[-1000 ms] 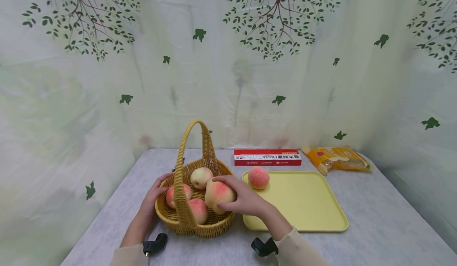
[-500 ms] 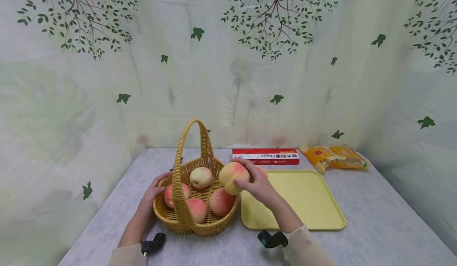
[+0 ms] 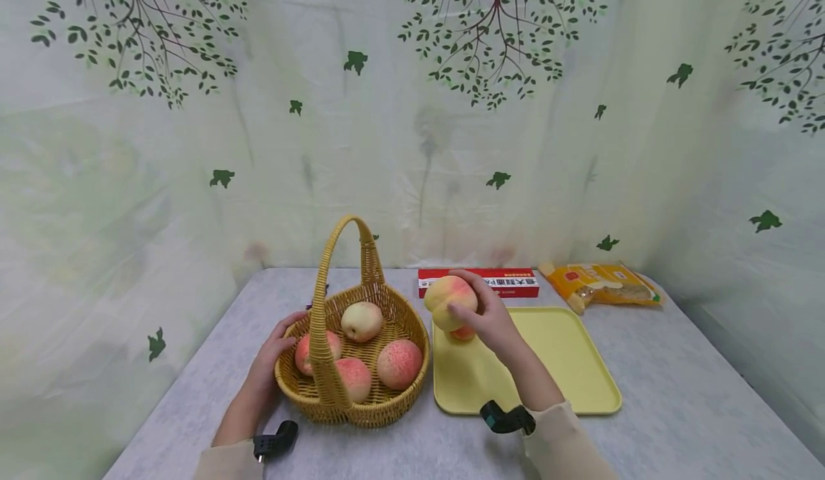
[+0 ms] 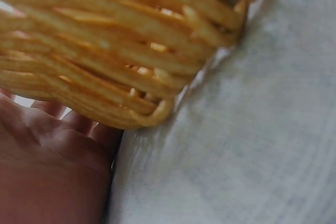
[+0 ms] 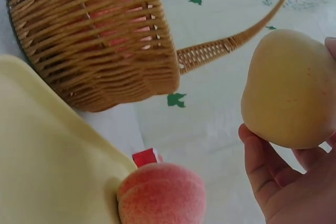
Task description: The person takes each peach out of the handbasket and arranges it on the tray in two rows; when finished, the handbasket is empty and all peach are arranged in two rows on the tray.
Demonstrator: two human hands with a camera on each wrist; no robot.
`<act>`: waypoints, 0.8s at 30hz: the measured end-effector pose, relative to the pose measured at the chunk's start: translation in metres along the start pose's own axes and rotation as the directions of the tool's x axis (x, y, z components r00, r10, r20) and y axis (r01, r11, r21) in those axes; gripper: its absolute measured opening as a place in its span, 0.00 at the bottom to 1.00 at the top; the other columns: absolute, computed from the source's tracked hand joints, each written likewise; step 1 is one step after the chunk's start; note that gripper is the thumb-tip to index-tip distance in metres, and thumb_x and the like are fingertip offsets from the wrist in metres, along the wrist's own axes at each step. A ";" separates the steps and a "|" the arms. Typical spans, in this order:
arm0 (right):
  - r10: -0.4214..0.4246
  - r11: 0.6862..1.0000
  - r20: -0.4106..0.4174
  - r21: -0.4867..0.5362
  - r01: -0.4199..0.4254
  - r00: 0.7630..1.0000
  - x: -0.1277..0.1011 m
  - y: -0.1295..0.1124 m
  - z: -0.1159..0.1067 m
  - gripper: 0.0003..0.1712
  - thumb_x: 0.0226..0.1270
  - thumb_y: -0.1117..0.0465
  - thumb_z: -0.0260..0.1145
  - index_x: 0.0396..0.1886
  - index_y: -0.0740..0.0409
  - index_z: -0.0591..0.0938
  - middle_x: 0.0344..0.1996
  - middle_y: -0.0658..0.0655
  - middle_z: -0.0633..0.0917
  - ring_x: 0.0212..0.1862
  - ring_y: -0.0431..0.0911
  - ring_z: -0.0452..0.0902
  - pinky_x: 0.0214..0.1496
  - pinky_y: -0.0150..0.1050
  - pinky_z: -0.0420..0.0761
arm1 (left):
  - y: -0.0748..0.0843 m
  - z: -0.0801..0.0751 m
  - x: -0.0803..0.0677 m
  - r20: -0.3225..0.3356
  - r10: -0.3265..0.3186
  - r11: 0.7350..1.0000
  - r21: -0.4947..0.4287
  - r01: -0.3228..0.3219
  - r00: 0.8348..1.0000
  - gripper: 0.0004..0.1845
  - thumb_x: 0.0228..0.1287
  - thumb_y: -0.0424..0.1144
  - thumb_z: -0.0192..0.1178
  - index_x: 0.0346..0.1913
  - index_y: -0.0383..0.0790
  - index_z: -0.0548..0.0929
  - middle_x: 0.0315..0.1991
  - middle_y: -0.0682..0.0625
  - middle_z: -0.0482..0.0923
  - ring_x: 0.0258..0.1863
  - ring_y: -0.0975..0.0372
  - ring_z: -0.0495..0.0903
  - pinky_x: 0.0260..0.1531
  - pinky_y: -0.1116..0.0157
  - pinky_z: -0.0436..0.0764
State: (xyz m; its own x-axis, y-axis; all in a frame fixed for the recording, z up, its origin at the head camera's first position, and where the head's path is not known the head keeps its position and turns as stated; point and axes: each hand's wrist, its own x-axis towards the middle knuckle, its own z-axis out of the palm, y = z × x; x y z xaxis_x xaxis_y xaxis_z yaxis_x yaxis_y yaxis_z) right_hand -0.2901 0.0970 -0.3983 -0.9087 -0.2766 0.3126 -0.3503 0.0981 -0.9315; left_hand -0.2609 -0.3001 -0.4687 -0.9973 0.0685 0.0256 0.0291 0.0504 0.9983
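Observation:
My right hand (image 3: 495, 324) holds a yellow peach (image 3: 443, 304) with a pink blush in the air over the left back part of a yellow tray (image 3: 548, 365). In the right wrist view, thumb and fingers are round this peach (image 5: 289, 90). Below it, a pink peach (image 5: 163, 195) rests on the tray, mostly hidden in the head view. My left hand (image 3: 267, 362) grips the left side of a wicker basket (image 3: 380, 414), its fingers against the outer wall in the left wrist view. Several peaches lie in the basket, among them a pale one (image 3: 362, 322) and a pink one (image 3: 399, 364).
The basket's tall arched handle (image 3: 327, 279) rises above the fruit. Behind the tray lies a red and white pasta box (image 3: 515, 283), partly covered by my right hand. An orange food packet (image 3: 602, 284) sits at the back right of the grey table (image 3: 677, 394).
My right hand has lifted the yellow peach out of the basket and carried it right, over the tray. A pink peach beneath it came into sight. The left hand has stayed at the basket.

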 end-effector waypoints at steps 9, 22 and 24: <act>0.056 0.998 -0.105 -0.033 -0.060 0.993 0.003 0.010 -0.015 0.32 0.68 0.53 0.66 0.71 0.44 0.69 0.60 0.57 0.76 0.55 0.50 0.75 0.56 0.35 0.79 | 0.001 0.001 0.001 -0.005 -0.021 1.000 0.022 0.021 1.000 0.27 0.74 0.40 0.37 0.75 0.58 0.59 0.73 0.56 0.57 0.65 0.73 0.64 0.55 0.79 0.69; 0.164 0.973 -0.261 -0.117 -0.200 0.951 0.005 0.026 -0.037 0.38 0.64 0.44 0.68 0.72 0.39 0.66 0.64 0.55 0.73 0.58 0.54 0.70 0.52 0.40 0.79 | -0.003 -0.002 0.001 0.007 -0.010 1.000 0.008 0.010 1.000 0.28 0.75 0.38 0.36 0.75 0.57 0.59 0.71 0.58 0.58 0.63 0.75 0.66 0.55 0.79 0.70; 0.182 0.968 -0.272 -0.120 -0.221 0.945 0.004 0.029 -0.040 0.38 0.64 0.43 0.68 0.72 0.39 0.66 0.64 0.56 0.72 0.58 0.54 0.70 0.51 0.38 0.78 | -0.003 -0.002 0.001 0.013 0.002 1.000 -0.001 -0.002 1.000 0.28 0.75 0.38 0.36 0.75 0.56 0.59 0.70 0.59 0.59 0.62 0.75 0.67 0.55 0.78 0.70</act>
State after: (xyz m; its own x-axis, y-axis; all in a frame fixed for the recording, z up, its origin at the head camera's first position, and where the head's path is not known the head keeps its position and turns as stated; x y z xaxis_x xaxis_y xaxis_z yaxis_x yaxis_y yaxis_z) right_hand -0.3131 0.1374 -0.4168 -0.9841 0.0160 0.1767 -0.1658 0.2711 -0.9482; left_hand -0.2623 -0.3020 -0.4717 -0.9963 0.0821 0.0272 0.0313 0.0496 0.9983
